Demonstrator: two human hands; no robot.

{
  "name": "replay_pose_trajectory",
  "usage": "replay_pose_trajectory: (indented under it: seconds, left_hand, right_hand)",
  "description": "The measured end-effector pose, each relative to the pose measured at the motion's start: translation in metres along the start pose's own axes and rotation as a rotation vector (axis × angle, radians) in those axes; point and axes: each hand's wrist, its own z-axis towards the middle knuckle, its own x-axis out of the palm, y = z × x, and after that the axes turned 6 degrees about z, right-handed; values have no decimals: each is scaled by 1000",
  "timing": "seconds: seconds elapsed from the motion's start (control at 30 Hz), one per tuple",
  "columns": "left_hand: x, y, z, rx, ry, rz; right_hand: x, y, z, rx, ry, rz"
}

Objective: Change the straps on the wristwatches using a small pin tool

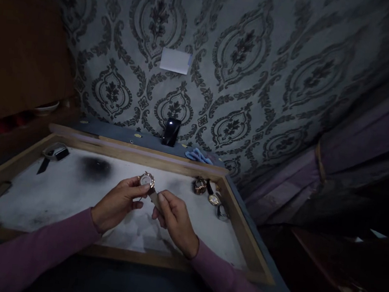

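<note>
Your left hand (pixel 119 203) pinches the round, gold-rimmed watch (pixel 147 180) by its case. Your right hand (pixel 179 221) pinches its flat, grey-brown strap (pixel 155 198). The watch is over the white floor (pixel 68 206) of the shallow wooden tray (pixel 137 153). A small bunch of watches (pixel 214 199) lies near the tray's right side. Behind it sit a crumpled blue cloth (pixel 198 156) and a shiny black thing (pixel 171 132).

Shiny metal is seen on the round gold-toned watch (pixel 147 181), matt smoothness on its flat greyish strap (pixel 155 198), dull wood on the rectangular brown tray (pixel 245 231), crumpled cloth in the blue rag (pixel 197 155).
</note>
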Motion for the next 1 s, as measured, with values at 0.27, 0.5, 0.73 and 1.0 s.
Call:
replay_pose_trajectory:
  seconds: [0.27, 0.5, 0.73, 1.0]
  left_hand:
    - [-7, -32, 6, 134, -58, 9]
    - [-31, -26, 28, -8, 129, 495]
    - [-22, 5, 49, -49, 301, 827]
    - [-8, 3, 51, -72, 550, 1199]
  right_hand:
    - [-35, -12, -6, 44, -197, 167]
    - [-77, -26, -17, 39, -271, -16]
    - [-89, -38, -17, 122, -197, -4]
    - [-91, -54, -4, 186, -131, 47]
